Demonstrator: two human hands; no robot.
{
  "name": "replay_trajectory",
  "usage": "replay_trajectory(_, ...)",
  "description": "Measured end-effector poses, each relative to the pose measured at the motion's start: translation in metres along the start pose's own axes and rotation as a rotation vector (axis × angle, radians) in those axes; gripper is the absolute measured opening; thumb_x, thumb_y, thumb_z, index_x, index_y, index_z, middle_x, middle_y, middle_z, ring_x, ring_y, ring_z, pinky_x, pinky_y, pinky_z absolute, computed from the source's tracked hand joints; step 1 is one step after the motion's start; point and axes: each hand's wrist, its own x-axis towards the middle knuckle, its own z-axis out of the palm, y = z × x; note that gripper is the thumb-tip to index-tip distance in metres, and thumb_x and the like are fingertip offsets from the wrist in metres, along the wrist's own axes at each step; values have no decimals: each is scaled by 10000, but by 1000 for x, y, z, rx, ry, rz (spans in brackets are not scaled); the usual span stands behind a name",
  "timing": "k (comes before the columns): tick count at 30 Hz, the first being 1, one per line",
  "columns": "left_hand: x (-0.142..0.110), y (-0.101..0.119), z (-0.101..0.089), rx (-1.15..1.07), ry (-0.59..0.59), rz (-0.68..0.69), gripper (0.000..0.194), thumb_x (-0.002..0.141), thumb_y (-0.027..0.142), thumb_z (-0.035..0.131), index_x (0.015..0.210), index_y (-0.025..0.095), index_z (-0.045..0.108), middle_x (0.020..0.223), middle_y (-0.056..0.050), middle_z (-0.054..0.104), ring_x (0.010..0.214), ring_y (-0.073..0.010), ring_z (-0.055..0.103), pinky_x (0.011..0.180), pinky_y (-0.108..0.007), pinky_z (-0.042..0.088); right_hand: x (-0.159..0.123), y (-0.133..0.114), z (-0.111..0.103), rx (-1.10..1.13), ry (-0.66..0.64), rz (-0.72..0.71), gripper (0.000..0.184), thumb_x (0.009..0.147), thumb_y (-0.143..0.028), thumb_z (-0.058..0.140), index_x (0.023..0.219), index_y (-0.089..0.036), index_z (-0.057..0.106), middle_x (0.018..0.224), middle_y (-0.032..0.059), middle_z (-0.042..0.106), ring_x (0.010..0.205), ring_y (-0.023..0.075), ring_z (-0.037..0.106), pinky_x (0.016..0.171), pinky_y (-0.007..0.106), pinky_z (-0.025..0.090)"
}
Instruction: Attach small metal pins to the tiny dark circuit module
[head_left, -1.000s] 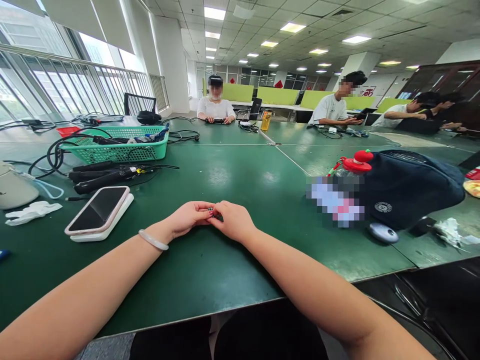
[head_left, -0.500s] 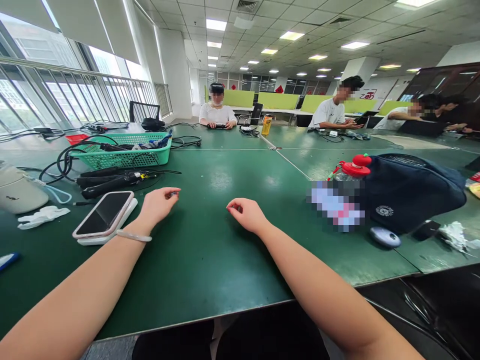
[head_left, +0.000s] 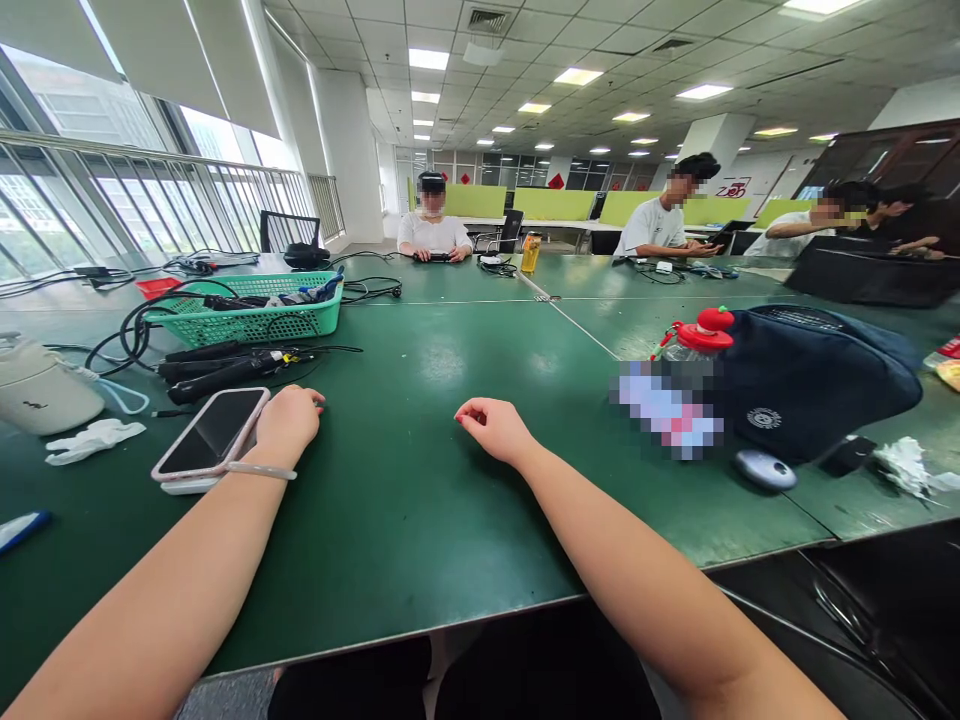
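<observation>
My left hand (head_left: 291, 425) is closed, its back toward me, beside the right edge of a phone (head_left: 214, 430) in a pink case that lies on a white flat object (head_left: 189, 487). Its fingers are mostly hidden, and whatever they hold I cannot make out. A pale bangle (head_left: 261, 470) circles that wrist. Out in the middle of the green table (head_left: 397, 520) rests my right hand (head_left: 491, 428), fingers curled in toward the thumb, with nothing seen in it. A clear space of tabletop separates the two hands.
Left: a green basket (head_left: 251, 322) of cables, black rod-like items (head_left: 229, 372), a beige pouch (head_left: 45, 390) and a tissue (head_left: 94, 440). Right: a red-capped bottle (head_left: 701, 340), a dark blue bag (head_left: 817, 380) and a mouse (head_left: 763, 470). Several people sit farther back.
My left hand has drawn back leftward against the phone's side and turned, hiding the small thing glimpsed at its fingertips. The right hand stays put. At far right, a dark bag-like object has shifted.
</observation>
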Motion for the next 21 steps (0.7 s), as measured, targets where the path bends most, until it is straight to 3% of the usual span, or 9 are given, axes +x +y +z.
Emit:
replay_trajectory(10, -2, 6, -6, 199, 26, -32, 270, 746, 288, 518, 925, 173, 684, 912, -133, 686, 859, -303, 612, 748, -373, 450, -2, -4, -3, 26, 9, 14, 185, 792, -305, 488, 790, -204, 644, 680, -14, 609, 593, 96, 498, 585, 219, 388)
replay_trajectory(21, -1, 10, -2, 188, 102, 40, 361, 772, 257, 447, 1033, 126, 659, 1067, -140, 603, 906, -268, 591, 811, -341, 445, -3, -5, -3, 16, -11, 4, 184, 796, -299, 491, 796, -197, 644, 665, -18, 600, 587, 88, 487, 581, 212, 379)
